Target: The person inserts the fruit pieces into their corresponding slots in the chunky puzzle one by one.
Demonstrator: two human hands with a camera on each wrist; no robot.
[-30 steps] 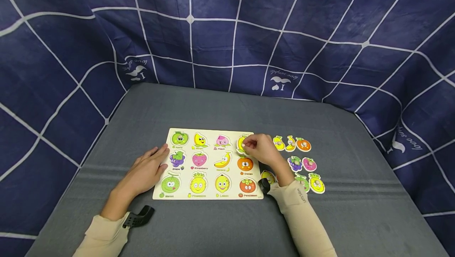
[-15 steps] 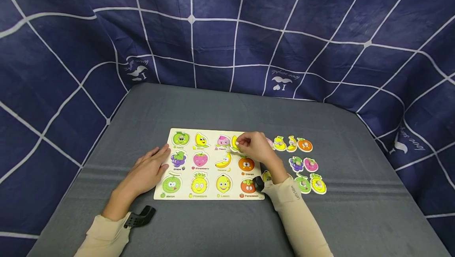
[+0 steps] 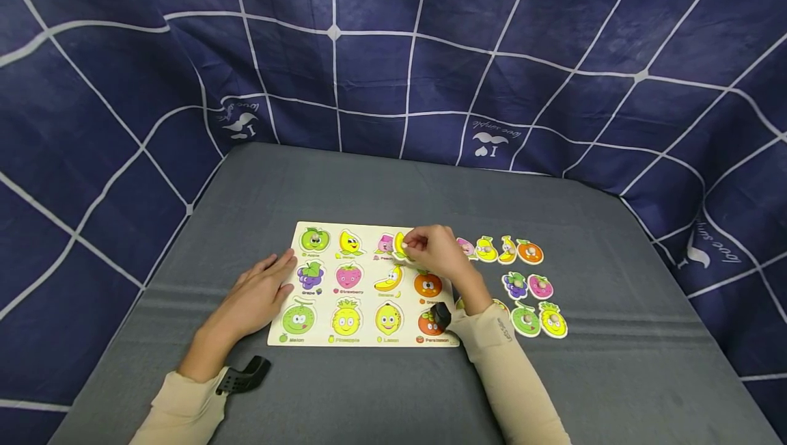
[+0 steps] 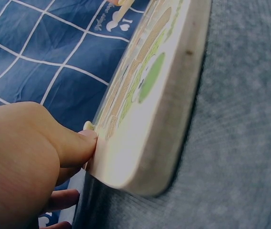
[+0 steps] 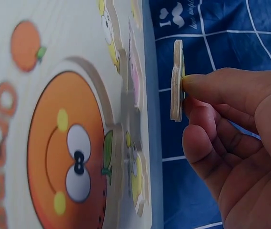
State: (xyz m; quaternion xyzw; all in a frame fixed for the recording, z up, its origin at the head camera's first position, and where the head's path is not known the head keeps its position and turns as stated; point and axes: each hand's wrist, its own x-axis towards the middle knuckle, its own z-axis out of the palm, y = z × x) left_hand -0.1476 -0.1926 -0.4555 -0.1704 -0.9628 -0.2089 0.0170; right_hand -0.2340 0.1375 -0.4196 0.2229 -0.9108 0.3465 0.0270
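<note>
A pale fruit puzzle board (image 3: 329,271) lies on the grey table, printed with several fruit pictures. My left hand (image 3: 252,298) rests at its left edge, fingers extended; in the left wrist view the thumb (image 4: 75,148) touches the board's corner. My right hand (image 3: 439,250) pinches a yellow-and-green fruit puzzle piece (image 3: 398,245) between thumb and fingertips, beside the peach picture (image 3: 384,245) in the top row. The right wrist view shows this piece (image 5: 177,86) edge-on, held clear of the board above the orange picture (image 5: 68,152). Its face is mostly hidden there.
Right of the board lie loose knobbed pieces: pear (image 3: 486,249), banana (image 3: 507,250), orange (image 3: 529,251), grape (image 3: 515,286), melon (image 3: 525,320), pineapple (image 3: 554,322) and others, some partly behind the right arm. A blue gridded curtain (image 3: 375,76) surrounds the table.
My right hand has carried the yellow puzzle piece leftward over the board's top row, from the right-hand column to beside the peach picture. The left hand stays in place on the board.
</note>
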